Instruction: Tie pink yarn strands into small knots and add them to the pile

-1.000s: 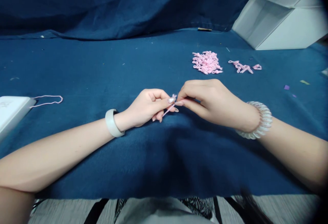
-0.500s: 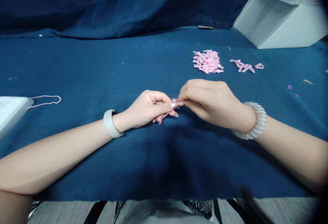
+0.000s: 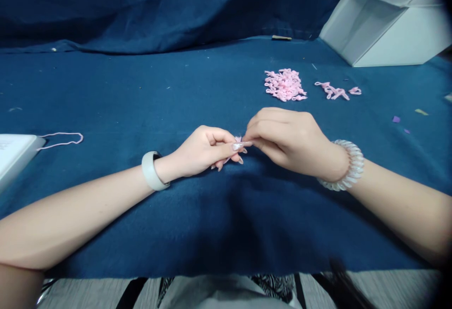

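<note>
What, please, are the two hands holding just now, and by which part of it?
They hold a short piece of pink yarn. The left hand pinches it near its upper end, and the right hand meets it at the same spot. The fingers hide the exact grip.

Pink yarn loops — soft, matt

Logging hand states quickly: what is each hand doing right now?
Left hand: closed, pinching a small pink yarn piece.
Right hand: closed, its fingertips pinching the same small pink yarn piece.
</note>
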Available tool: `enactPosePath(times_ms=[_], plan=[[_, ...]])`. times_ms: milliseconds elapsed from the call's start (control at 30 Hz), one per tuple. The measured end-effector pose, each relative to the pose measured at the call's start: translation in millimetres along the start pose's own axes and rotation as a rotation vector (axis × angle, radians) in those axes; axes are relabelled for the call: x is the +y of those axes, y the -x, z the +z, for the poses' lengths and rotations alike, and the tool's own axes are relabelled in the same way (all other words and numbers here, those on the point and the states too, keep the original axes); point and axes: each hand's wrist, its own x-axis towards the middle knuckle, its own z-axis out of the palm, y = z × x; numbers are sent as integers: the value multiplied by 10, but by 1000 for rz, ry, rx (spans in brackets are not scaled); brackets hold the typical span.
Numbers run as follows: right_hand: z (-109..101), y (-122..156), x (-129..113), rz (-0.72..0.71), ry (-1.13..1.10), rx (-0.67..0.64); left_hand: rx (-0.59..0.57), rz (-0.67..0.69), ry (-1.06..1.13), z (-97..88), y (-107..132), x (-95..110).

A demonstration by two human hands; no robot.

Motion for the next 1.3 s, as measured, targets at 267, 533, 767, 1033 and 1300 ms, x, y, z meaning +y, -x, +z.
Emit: enactPosePath(times_ms=[267, 533, 767, 1033, 1300], plan=[[14, 8, 16, 32, -66, -8, -42, 32, -46, -14, 7, -9], [92, 25, 104, 282, -319, 55, -30, 39, -39, -25, 6, -30], [192, 63, 184, 347, -728, 13, -24, 35, -42, -22, 3, -37], [211, 58, 126, 224, -569, 141, -21, 56, -13, -27, -6, -47], [169, 44, 101, 95, -362, 175, -12, 52, 68, -35, -3, -64]])
